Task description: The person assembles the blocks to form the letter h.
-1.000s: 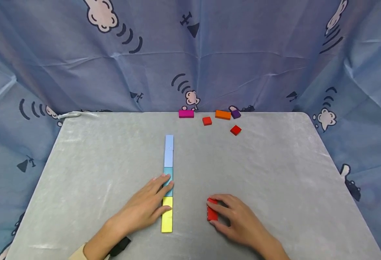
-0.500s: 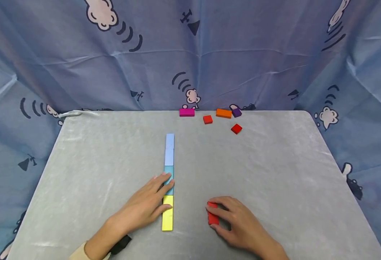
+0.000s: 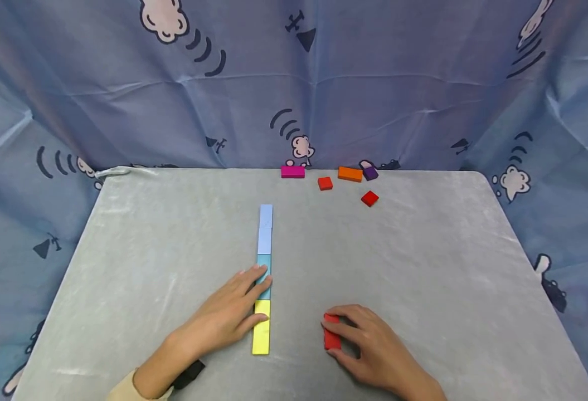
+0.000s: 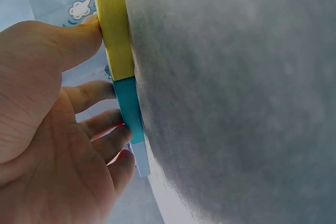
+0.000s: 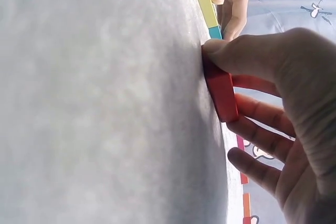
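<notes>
A straight row of flat blocks runs away from me in the head view: a yellow stretch (image 3: 261, 341) nearest, a teal stretch (image 3: 264, 260) beyond it, then light blue blocks (image 3: 265, 239) at the far end. My left hand (image 3: 223, 317) lies along the row's left side, fingers extended onto the teal part and thumb on the yellow. To the right of the row, my right hand (image 3: 374, 351) pinches a red rectangular block (image 3: 331, 340) between thumb and fingers. In the right wrist view, the thumb is at one end of the red block (image 5: 223, 95) and fingertips are at the other.
Along the far edge of the grey-covered table (image 3: 424, 267) lie a magenta block (image 3: 292, 172), an orange block (image 3: 350, 174) and a purple block (image 3: 370, 174). Two small red blocks (image 3: 325, 184) sit slightly nearer. A patterned blue curtain (image 3: 243, 111) hangs behind.
My right hand has slid the red block slightly toward me. The left hand and the row stay in place, while the head view has shifted a little.
</notes>
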Demonstrator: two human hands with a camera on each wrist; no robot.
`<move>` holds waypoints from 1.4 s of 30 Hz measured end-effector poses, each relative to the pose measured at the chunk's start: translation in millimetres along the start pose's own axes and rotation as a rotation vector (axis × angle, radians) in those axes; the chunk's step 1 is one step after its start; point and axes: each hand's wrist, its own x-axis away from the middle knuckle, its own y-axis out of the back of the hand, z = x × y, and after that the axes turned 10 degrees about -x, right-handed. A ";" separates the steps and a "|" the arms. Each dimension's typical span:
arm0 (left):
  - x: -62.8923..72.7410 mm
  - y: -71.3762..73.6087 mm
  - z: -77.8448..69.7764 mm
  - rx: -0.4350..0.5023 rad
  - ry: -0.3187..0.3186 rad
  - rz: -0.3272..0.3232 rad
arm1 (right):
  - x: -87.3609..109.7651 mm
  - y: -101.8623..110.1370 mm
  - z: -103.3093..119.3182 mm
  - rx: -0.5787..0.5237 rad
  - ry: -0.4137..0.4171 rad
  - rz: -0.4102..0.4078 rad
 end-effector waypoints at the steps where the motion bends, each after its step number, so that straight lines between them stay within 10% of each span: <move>1: -0.7 0.2 -0.2 0.002 -0.001 0.005 | 0.3 0.4 0.3 -0.005 0.003 -0.004; 42: -2.0 0.7 0.1 0.012 -0.001 0.017 | 3.5 -2.3 2.4 0.014 -0.016 -0.017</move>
